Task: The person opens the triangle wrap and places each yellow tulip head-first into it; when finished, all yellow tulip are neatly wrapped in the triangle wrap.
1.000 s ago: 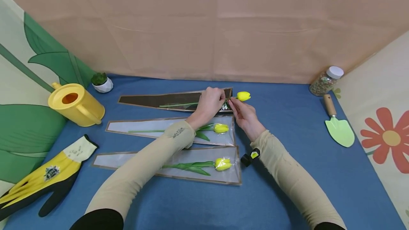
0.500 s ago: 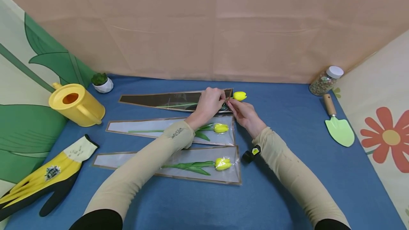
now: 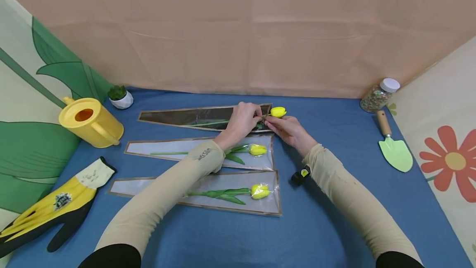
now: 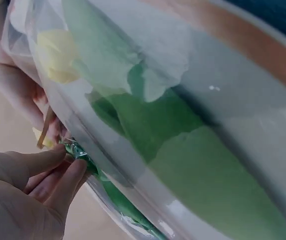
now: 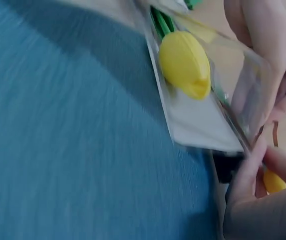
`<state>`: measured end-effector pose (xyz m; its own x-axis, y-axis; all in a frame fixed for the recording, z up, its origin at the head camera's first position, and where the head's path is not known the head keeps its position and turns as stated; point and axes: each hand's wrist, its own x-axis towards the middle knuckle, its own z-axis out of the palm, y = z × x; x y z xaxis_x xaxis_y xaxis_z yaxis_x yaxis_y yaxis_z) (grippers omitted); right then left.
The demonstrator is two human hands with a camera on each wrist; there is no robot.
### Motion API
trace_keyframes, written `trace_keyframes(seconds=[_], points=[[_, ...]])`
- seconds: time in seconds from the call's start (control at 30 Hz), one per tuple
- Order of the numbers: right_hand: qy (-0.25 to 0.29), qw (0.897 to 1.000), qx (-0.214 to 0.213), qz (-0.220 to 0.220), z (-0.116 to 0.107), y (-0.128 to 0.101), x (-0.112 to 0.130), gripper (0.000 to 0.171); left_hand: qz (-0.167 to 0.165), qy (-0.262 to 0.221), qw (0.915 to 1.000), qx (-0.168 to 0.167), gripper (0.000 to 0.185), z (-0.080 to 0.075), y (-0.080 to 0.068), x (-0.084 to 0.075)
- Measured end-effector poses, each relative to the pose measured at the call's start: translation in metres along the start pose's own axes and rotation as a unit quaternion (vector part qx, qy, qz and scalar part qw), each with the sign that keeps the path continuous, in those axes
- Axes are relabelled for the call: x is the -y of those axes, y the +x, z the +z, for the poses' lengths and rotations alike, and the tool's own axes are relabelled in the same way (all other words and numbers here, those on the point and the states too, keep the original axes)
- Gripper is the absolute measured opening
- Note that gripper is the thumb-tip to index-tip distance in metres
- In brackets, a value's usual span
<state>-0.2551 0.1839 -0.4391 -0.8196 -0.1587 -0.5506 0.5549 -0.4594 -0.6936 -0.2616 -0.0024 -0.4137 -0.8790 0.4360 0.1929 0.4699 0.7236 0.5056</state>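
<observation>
A yellow tulip [image 3: 278, 112] pokes its bloom out of the right end of a dark-backed clear flower sleeve [image 3: 171, 116], the farthest of three. Its green stem [image 3: 212, 123] runs inside the film. With thumb and fingertips my left hand [image 3: 241, 121] pinches green leaf and clear film at the sleeve's mouth, as the left wrist view shows. My right hand [image 3: 291, 130] pinches the brown-bordered sleeve edge just below the bloom; its exact hold is partly hidden. Two white-backed sleeves, the middle one [image 3: 160, 148] and the near one [image 3: 238, 206], each hold a yellow tulip.
On the blue cloth at left are a yellow watering can [image 3: 93, 121], a small potted succulent [image 3: 121, 98] and a yellow-black glove [image 3: 55, 206]. At right stand a white-lidded jar [image 3: 377, 96] and a green trowel [image 3: 396, 152]. A brown backdrop [image 3: 253, 36] rises behind.
The tulip's bloom has moved left, closer to the sleeve's mouth. My right wrist has swung outward to the right, while the left hand stays nearly in place.
</observation>
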Motion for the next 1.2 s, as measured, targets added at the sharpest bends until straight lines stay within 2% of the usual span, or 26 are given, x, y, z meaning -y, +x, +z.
trace_keyframes(seconds=[0.17, 0.3, 0.4, 0.53, 0.67, 0.9, 1.2], points=[[-0.074, 0.997, -0.005, -0.035, -0.013, -0.006, 0.001, 0.027, 0.002, -0.009, 1.0, 0.002, 0.007, 0.0, 0.001, -0.002], [-0.158, 0.983, -0.021, -0.09, -0.021, -0.011, -0.001, 0.046, -0.001, -0.011, 0.9999, 0.004, 0.008, -0.001, 0.001, -0.001], [-0.189, 0.973, -0.035, -0.128, -0.025, -0.013, -0.001, 0.048, -0.003, -0.008, 1.0, 0.004, 0.007, -0.001, 0.002, 0.0], [-0.2, 0.965, -0.054, -0.161, -0.031, -0.014, 0.001, 0.044, -0.007, -0.006, 0.9999, 0.006, 0.006, 0.0, 0.002, 0.002], [-0.212, 0.959, -0.052, -0.181, -0.034, -0.015, 0.003, 0.043, -0.011, -0.003, 0.9999, 0.002, 0.005, 0.002, 0.004, 0.003], [-0.207, 0.958, -0.047, -0.191, -0.032, -0.014, 0.003, 0.036, -0.016, 0.003, 0.9999, 0.002, 0.005, 0.004, 0.008, 0.003], [-0.24, 0.949, -0.044, -0.201, -0.017, -0.006, -0.005, 0.034, -0.023, 0.013, 0.9996, 0.004, 0.009, 0.01, 0.01, 0.0]])
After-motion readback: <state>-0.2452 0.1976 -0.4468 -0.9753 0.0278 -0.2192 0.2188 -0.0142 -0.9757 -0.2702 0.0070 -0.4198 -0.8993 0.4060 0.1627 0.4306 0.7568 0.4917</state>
